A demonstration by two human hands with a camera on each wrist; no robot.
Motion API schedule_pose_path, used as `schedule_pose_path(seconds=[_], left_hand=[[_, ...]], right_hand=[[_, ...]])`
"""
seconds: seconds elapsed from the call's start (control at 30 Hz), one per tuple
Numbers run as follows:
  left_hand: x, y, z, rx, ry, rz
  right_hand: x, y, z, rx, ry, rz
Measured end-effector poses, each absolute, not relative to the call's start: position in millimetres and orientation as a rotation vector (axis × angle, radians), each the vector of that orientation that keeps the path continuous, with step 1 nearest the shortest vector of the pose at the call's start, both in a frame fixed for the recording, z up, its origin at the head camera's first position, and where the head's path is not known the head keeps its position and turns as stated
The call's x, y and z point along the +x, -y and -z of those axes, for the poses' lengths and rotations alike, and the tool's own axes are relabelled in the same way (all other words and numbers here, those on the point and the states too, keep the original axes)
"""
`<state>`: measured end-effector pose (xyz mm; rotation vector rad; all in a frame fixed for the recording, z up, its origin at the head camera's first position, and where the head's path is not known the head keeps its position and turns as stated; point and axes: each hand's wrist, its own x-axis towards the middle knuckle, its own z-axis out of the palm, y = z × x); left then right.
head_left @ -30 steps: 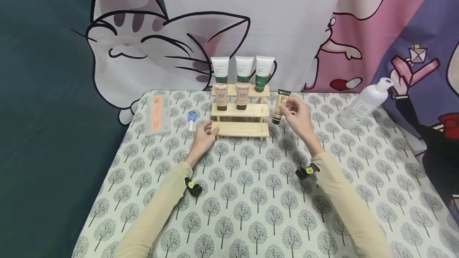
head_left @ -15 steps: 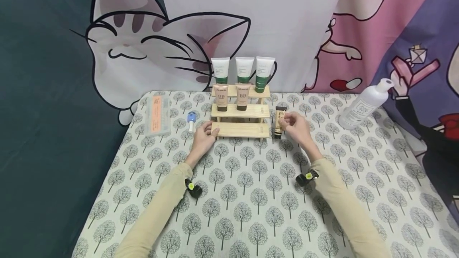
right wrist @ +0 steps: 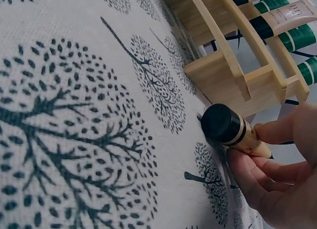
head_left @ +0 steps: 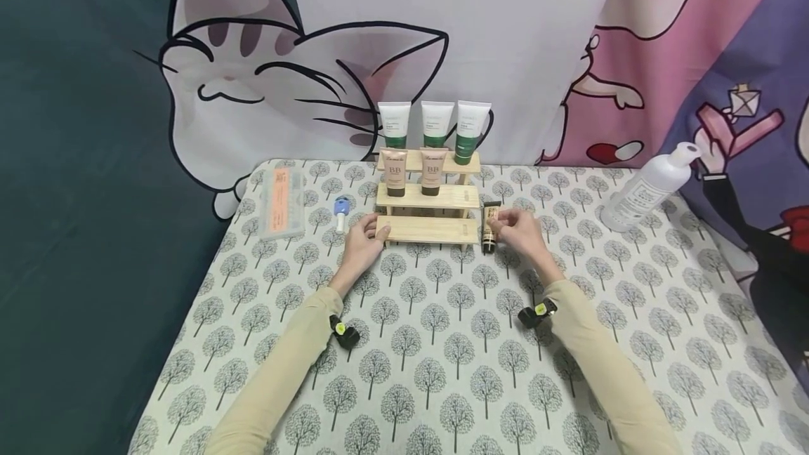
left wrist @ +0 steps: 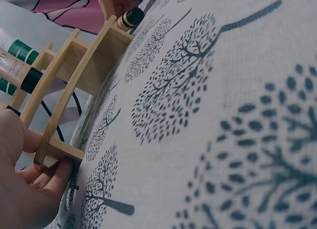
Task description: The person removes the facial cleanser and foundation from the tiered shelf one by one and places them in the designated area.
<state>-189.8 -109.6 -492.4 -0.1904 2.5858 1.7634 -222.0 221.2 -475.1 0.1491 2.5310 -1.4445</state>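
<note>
A three-step wooden rack [head_left: 430, 229] stands on the tree-print cloth. My left hand [head_left: 363, 244] grips the left end of its lowest step, thumb on top and fingers underneath in the left wrist view. Beside the rack's right end, my right hand [head_left: 520, 232] pinches a gold tube with a black cap [right wrist: 223, 126] between thumb and fingers, cap pointing down. Two pink BB cream tubes [head_left: 395, 173] stand on the middle step. Several white-and-green tubes [head_left: 472, 128] line the top step. The lowest step bears nothing.
Left of the rack lie a small blue-and-white object [head_left: 341, 213] and a clear plastic case [head_left: 282, 202] with an orange label. A white pump bottle [head_left: 647, 187] leans at the right. A printed curtain [head_left: 518, 55] hangs behind the table.
My right hand has lowered the gold tube toward the near side, beside the lowest step, and turned it more upright. The left hand keeps its hold on the rack.
</note>
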Motion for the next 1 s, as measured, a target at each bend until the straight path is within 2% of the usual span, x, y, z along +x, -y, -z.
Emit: schedule_pose_path(seconds=[0.43, 0.77, 1.0], left_hand=[[-190, 109, 493, -0.190, -2.597, -1.758], [-191, 109, 494, -0.187, -2.598, -1.771], [-190, 109, 495, -0.186, -2.608, -1.767]], right_hand=[[-223, -217, 479, 0.200, -2.678, 1.306], [-216, -221, 473, 0.217, -2.659, 1.377], [-212, -220, 461, 0.134, -2.814, 1.276]])
